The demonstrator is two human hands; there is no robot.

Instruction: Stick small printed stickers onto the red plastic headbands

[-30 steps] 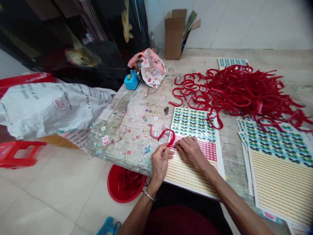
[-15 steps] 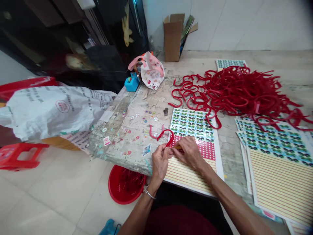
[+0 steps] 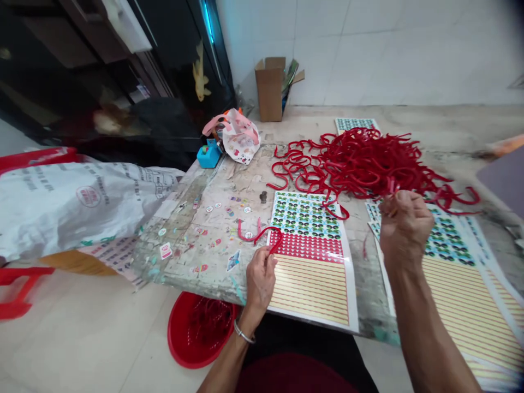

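My left hand [image 3: 261, 277] pinches the end of a curled red strip [image 3: 279, 238] at the table's near edge. Beneath that strip lies a printed sticker sheet [image 3: 311, 273] with green-and-blue pictures, a band of red shapes and yellow lines. Up to the right, my right hand [image 3: 404, 226] is raised with its fingers closed together. What its fingertips hold, if anything, I cannot make out; a pinkish bit shows beside them. Just behind this hand spreads a heap of red strips [image 3: 368, 164]. Another red strip piece [image 3: 244, 236] lies left of the sheet.
More sticker sheets [image 3: 458, 295] lie at the right. A red basket [image 3: 176, 338] with red strips in it stands on the floor below the edge. Farther back are a blue tape dispenser [image 3: 208, 156], a patterned bag [image 3: 244, 143] and a cardboard box [image 3: 269, 93].
My right hand has left my left hand and moved right and up, in front of the red heap. The left hand still grips the red strip. The view has shifted slightly.
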